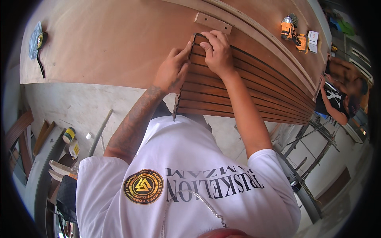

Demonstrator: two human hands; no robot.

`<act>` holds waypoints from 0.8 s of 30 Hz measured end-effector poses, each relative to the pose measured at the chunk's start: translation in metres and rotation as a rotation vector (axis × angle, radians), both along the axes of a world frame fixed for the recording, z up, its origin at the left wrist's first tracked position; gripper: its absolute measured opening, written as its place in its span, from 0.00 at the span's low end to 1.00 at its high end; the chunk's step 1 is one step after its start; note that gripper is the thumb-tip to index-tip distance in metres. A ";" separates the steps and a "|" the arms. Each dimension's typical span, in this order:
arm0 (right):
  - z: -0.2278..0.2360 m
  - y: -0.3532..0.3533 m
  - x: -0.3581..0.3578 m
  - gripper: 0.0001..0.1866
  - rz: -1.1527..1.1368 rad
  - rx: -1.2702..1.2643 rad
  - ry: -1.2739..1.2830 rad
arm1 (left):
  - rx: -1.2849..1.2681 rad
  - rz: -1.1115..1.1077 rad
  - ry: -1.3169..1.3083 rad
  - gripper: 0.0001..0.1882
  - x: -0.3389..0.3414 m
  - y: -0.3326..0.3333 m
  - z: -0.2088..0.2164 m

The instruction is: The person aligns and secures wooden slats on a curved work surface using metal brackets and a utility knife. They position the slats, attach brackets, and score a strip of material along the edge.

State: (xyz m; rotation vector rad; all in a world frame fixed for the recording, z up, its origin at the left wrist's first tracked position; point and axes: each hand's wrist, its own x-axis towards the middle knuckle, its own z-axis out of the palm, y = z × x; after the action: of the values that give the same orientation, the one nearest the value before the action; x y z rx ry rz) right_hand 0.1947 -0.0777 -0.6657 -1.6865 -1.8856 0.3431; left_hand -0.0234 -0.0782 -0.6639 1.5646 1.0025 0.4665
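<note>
Holding a brown panel point(270, 94) of long, dark-grooved slats by its end are 2 hands point(173, 68) point(218, 55).

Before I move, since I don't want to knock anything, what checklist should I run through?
1. Left hand and right hand at the panel's end: ok.
2. Panel wholly over the table: not ok, near side juts past the edge.
3. Drill clear of the panel: ok.
4. Tape measure clear of both hands: ok.
5. Block clear of right hand: cannot tell, they look close.
6. Co-worker clear of the panel: cannot tell.
</note>
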 end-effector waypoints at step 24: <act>0.003 0.001 -0.005 0.15 -0.011 0.013 -0.027 | 0.077 0.090 0.002 0.28 0.006 0.004 -0.003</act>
State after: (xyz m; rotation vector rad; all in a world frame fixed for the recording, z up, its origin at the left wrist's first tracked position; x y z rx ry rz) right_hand 0.1900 -0.0763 -0.6626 -1.7000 -1.8935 0.3041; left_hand -0.0171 -0.0744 -0.6670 1.5934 1.0701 0.5719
